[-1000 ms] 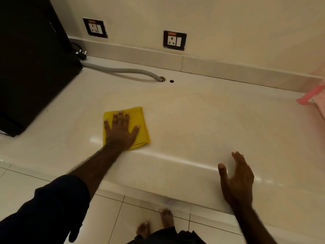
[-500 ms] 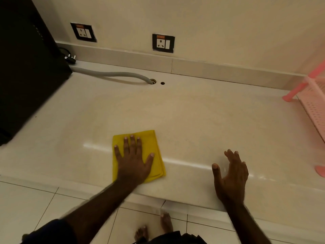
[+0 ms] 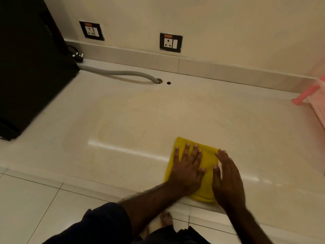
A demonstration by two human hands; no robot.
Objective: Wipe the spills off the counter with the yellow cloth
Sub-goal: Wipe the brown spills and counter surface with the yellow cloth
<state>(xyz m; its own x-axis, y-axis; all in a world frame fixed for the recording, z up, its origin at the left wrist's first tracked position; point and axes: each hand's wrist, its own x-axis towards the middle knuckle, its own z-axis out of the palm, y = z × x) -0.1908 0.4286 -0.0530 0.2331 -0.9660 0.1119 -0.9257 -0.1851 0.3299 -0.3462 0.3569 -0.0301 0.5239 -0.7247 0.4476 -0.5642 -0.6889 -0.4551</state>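
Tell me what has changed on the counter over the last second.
The left hand has slid the yellow cloth rightward along the counter's front edge to meet the right hand, which now touches the cloth's right side. The grey hose and black appliance stayed in place.

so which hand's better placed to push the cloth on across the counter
Left, probably. The left hand lies flat with fingers spread over the middle of the yellow cloth, pressing it to the counter. The right hand only overlaps the cloth's right edge.
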